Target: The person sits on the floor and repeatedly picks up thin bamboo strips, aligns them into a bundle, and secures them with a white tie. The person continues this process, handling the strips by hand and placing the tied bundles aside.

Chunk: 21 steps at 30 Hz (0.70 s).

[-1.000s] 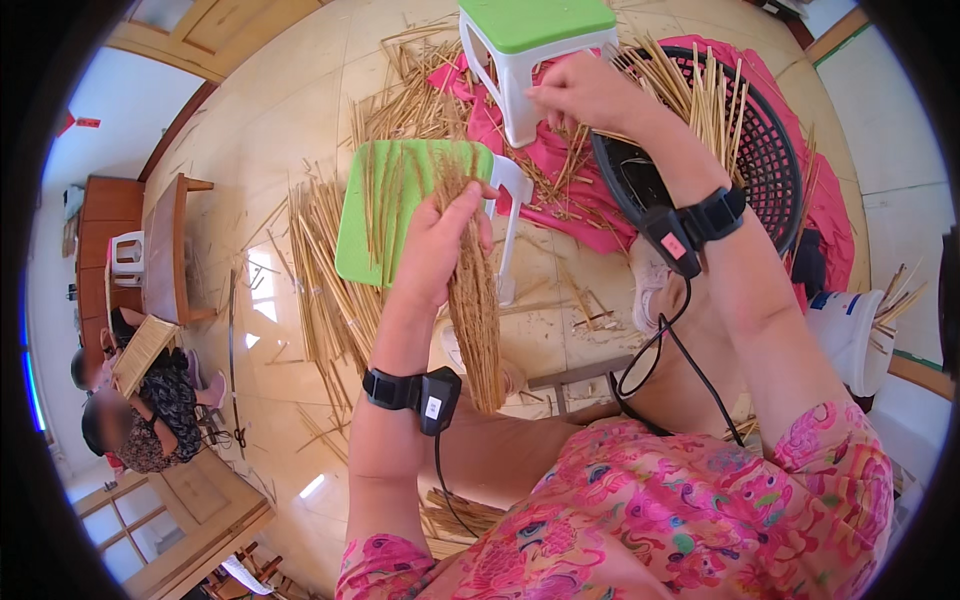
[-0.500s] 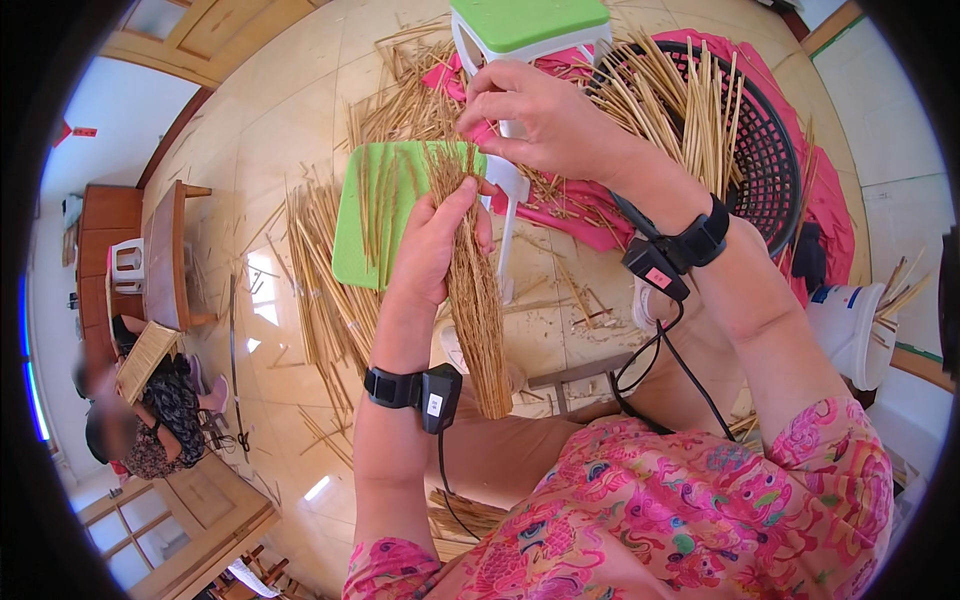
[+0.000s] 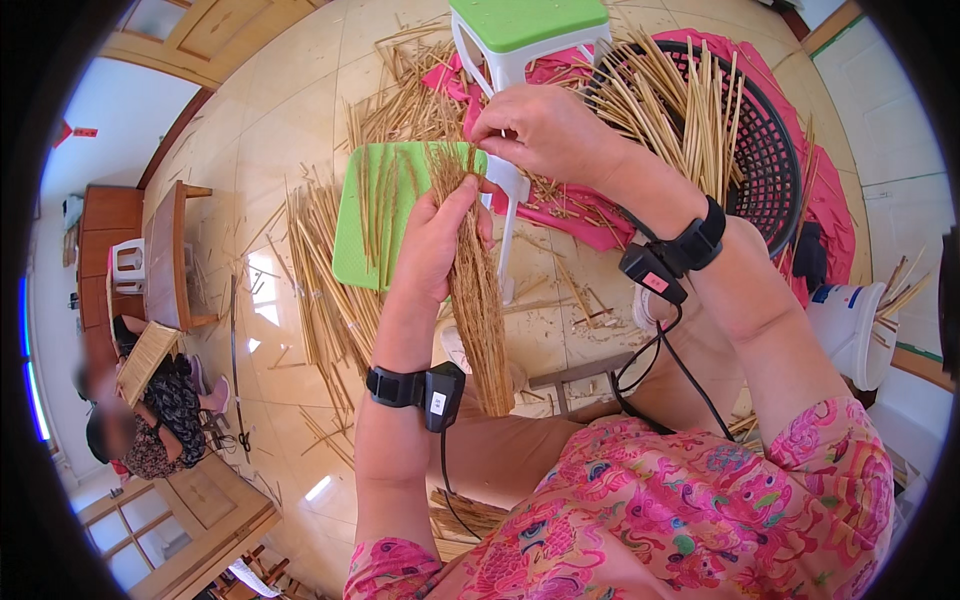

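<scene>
My left hand (image 3: 437,240) is wrapped round a bundle of dry straw-like seed heads (image 3: 482,320), its thumb pressed across the upper part. The bundle hangs at a slant, its bushy end down over my lap and thin loose strands sticking up above the thumb. Just above that top end, my right hand (image 3: 540,130) is closed in a pinch, thumb against finger. Whatever lies between those fingertips is too small to make out. Behind the bundle stands a green-topped stool (image 3: 375,215) with several thin stalks (image 3: 378,190) lying on it.
Long straw stalks (image 3: 320,270) lie on the tiled floor left of the stool. A black basket (image 3: 770,165) full of cut stalks rests on pink cloth (image 3: 835,220) at far right. Another green-topped stool (image 3: 530,25) stands beyond. A white bucket (image 3: 845,330) is at right; a person (image 3: 165,420) sits at left.
My right hand has come down and slightly right, closer to the top of the bundle, and its fingers have drawn together. The left hand and bundle have barely shifted.
</scene>
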Each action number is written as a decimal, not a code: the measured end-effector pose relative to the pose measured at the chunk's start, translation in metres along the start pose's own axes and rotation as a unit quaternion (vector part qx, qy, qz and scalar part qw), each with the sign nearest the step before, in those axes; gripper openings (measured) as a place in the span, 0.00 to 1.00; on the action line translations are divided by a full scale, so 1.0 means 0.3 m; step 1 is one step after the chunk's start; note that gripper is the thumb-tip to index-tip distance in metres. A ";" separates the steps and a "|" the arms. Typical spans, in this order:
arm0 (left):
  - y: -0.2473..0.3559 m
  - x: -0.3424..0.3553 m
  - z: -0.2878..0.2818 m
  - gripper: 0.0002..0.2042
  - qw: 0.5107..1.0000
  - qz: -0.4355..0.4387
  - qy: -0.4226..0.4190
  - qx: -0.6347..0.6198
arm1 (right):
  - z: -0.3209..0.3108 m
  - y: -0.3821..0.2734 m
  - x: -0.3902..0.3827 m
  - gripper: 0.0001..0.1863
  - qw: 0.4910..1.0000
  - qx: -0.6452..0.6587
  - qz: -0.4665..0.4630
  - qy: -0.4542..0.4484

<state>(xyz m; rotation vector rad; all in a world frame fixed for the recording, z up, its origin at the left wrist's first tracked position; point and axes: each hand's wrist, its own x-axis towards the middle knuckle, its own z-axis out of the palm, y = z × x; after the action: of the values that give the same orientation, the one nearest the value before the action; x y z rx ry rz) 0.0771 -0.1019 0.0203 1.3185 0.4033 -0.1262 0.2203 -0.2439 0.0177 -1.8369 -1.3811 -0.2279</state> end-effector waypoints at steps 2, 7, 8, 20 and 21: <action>0.000 0.004 0.001 0.13 1.000 -0.001 -0.003 -0.002 | 0.003 0.001 -0.004 0.05 1.000 -0.018 0.018 -0.006; -0.009 0.002 0.028 0.12 1.000 -0.003 0.010 0.003 | 0.018 -0.004 -0.007 0.05 0.998 -0.013 0.060 0.002; -0.024 0.000 0.034 0.12 1.000 0.005 0.006 0.000 | 0.030 -0.001 -0.007 0.06 0.997 0.000 0.074 -0.001; -0.010 -0.031 -0.027 0.13 0.999 0.011 -0.038 0.022 | -0.127 0.155 0.003 0.13 0.925 0.161 0.327 -0.112; -0.006 -0.029 -0.048 0.13 0.999 0.005 -0.042 0.006 | -0.109 0.103 0.007 0.15 0.919 0.151 0.326 -0.165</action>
<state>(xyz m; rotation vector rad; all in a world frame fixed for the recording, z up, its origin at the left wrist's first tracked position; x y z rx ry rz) 0.0655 -0.0897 0.0190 1.3227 0.3256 -0.1751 0.2581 -0.2672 0.0254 -2.0062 -0.8672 0.6300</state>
